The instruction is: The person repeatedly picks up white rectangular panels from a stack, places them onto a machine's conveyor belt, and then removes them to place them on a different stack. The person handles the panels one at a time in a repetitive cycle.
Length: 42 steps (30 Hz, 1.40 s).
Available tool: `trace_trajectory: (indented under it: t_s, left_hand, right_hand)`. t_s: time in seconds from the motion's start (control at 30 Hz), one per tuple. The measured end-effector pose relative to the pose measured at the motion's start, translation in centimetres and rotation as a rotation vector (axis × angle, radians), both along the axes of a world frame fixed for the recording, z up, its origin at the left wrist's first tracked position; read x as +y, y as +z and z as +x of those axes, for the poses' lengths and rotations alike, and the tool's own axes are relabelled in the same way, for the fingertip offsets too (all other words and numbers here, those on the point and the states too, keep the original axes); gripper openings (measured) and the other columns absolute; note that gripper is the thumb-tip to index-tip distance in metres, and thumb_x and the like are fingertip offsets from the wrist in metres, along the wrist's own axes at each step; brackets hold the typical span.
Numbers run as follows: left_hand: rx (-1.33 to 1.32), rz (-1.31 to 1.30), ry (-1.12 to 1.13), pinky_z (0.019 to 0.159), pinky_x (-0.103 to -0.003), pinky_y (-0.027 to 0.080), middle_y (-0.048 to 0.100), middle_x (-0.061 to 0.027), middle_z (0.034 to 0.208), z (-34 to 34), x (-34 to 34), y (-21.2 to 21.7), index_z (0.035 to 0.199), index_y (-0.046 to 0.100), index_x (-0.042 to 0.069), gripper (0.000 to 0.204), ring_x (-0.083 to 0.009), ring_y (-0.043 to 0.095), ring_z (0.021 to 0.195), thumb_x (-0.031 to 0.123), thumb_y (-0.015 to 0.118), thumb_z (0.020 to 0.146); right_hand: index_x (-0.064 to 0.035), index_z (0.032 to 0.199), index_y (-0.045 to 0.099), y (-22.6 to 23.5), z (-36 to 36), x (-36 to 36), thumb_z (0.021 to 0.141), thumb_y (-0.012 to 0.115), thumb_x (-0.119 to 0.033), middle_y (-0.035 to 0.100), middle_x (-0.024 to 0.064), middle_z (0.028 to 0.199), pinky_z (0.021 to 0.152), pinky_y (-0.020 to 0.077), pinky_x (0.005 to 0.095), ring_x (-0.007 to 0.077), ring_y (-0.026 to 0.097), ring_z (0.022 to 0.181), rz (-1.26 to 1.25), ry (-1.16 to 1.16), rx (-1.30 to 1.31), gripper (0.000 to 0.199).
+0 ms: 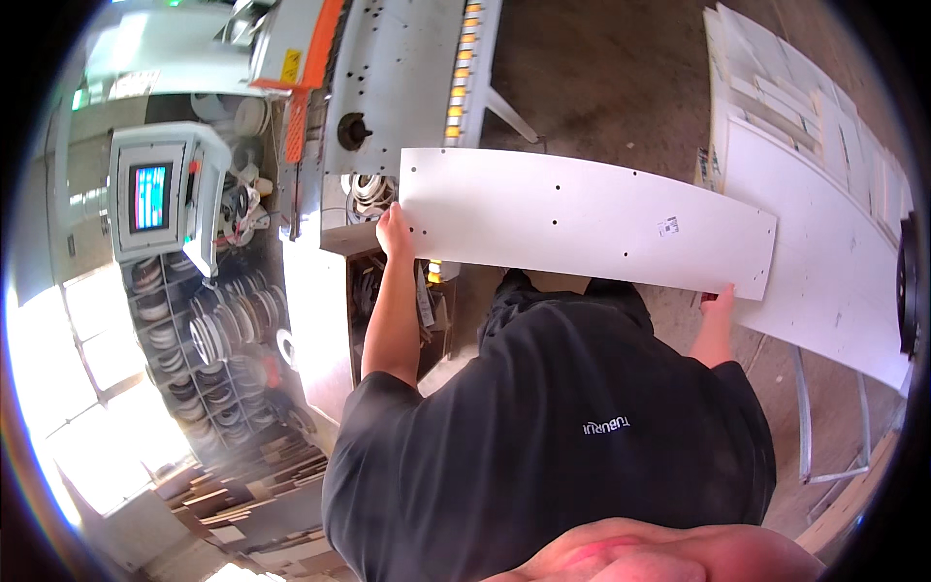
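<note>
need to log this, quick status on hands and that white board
Left hand grips white board at its left end. Right hand under its right corner. Machine just ahead.

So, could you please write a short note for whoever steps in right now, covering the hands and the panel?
Left hand: grips the left end of the long white drilled panel.
Right hand: grips the panel's near edge close to its right end.
Panel: held level in front of the body, its left end beside the grey machine, its right end over the stack of white boards.
Done: panel is off any support.
Left: it is not yet set down.
</note>
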<state>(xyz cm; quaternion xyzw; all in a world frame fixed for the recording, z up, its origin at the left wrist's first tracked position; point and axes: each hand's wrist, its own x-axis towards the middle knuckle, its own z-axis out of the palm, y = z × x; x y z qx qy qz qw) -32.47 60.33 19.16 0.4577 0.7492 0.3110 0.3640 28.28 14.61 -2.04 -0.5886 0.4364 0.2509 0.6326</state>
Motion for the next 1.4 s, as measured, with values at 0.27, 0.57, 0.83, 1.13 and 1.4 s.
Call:
trace_trajectory:
  t_s: [0.27,0.57,0.83,1.13,1.4]
  left_hand:
    - [0.597,0.229,-0.184,0.096,-0.049,0.046,0.068,-0.0183,0.114,-20.1,4.2,-0.4,0.118,0.067,0.005,0.04,-0.0388,0.06,0.111,0.037,0.054,0.097]
    - [0.798,0.4,-0.35,0.114,-0.046,0.035,0.058,-0.0074,0.141,-29.5,6.2,-0.5,0.132,0.061,0.012,0.043,-0.029,0.048,0.136,0.027,0.064,0.092]
    - [0.531,0.386,-0.139,0.106,-0.046,0.044,0.066,-0.0105,0.128,-36.7,10.0,-1.1,0.127,0.065,0.01,0.04,-0.033,0.057,0.123,0.023,0.07,0.09]
    - [0.499,0.526,0.453,0.091,-0.042,0.052,0.072,-0.0149,0.112,-60.1,23.1,0.8,0.119,0.067,0.005,0.049,-0.0321,0.069,0.106,0.037,0.078,0.084]
    - [0.638,0.196,0.401,0.084,-0.044,0.052,0.075,-0.0111,0.1,-57.5,25.1,5.1,0.097,0.072,0.01,0.036,-0.0325,0.07,0.098,0.045,0.075,0.087]
  right_hand:
    - [-0.0165,0.127,0.059,6.2,-15.5,6.5,0.1,0.06,-0.053,0.067,0.002,0.112,0.081,0.0546,0.0348,0.0192,0.064,0.098,0.12,0.198,-0.076,0.045]
    - [-0.0081,0.12,0.061,14.7,-32.4,11.1,0.097,0.066,-0.051,0.065,0.0073,0.11,0.084,0.0552,0.0406,0.0223,0.062,0.097,0.245,0.445,-0.077,0.049]
    - [-0.008,0.126,0.061,18.3,-28.2,8.2,0.092,0.067,-0.043,0.063,0.0085,0.12,0.097,0.0518,0.044,0.0265,0.06,0.111,0.259,0.091,-0.291,0.049]
    - [-0.0094,0.134,0.059,19.3,-28.6,8.9,0.09,0.068,-0.047,0.055,0.0106,0.132,0.099,0.0514,0.0418,0.026,0.057,0.117,0.164,0.256,-0.206,0.058]
    - [-0.0089,0.135,0.057,20.9,-29.1,7.6,0.091,0.067,-0.047,0.054,0.0097,0.13,0.097,0.0525,0.042,0.025,0.056,0.116,0.149,0.222,-0.18,0.06]
